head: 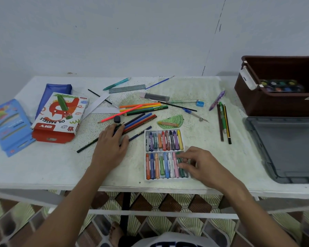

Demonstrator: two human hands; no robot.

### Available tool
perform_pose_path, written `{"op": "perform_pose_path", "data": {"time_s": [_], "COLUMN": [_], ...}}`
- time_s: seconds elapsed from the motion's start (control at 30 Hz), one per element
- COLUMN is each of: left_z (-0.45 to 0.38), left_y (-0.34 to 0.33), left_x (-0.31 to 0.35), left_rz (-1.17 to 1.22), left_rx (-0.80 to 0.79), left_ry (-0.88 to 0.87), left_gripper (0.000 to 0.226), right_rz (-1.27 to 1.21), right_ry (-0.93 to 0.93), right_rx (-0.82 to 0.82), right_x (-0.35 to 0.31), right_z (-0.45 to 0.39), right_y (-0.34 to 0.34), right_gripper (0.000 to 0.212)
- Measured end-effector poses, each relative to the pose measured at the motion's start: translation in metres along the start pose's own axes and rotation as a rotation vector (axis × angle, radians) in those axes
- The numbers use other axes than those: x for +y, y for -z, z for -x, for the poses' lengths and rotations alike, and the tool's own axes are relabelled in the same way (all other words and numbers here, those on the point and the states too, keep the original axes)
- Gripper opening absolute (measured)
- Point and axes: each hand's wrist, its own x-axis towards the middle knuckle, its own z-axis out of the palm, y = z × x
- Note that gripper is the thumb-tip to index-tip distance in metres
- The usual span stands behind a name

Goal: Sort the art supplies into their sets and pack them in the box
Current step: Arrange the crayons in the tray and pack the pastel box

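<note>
Two hands down on the table [43, 168]. Right hand [202, 165] pinches a green pastel [180, 164] at the right end of the white pastel tray [165, 155]. Left hand [111, 142], fingers flat, presses on loose colored pencils [139, 120] just left of it. Carton [58, 116] far left reads "OIL PASTELS", "DIY". Brown box [275, 97] at far right.

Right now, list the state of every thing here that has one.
Brown box: open, paint palette inside.
Grey lid: off, flat on table.
Pastel tray: uncovered, nearly full.
Oil pastels carton: lying flat.
Left hand: resting on coloured pencils.
Right hand: fingers on green pastel.
</note>
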Motion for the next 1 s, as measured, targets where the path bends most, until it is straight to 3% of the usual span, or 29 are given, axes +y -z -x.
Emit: {"op": "perform_pose_path", "data": {"time_s": [0.63,0.83,1.0], "left_z": [0.000,0.000,0.019], "left_y": [0.001,0.001,0.011], "left_x": [0.002,0.002,0.028], "left_rz": [-0.012,0.001,0.020], "left_rx": [0.047,0.020,0.170], "left_ry": [-0.019,0.001,-0.025], "left_gripper": [0.058,0.061,0.049], "right_rz": [0.110,-0.036,-0.282], "right_ry": [-0.008,-0.068,-0.143], "right_rx": [-0.005,-0.011,0.117], "right_x": [0.009,0.011,0.012], "right_z": [-0.003,-0.002,-0.001], "right_y": [-0.003,0.000,-0.001], "right_gripper": [0.039,0.034,0.028]}}
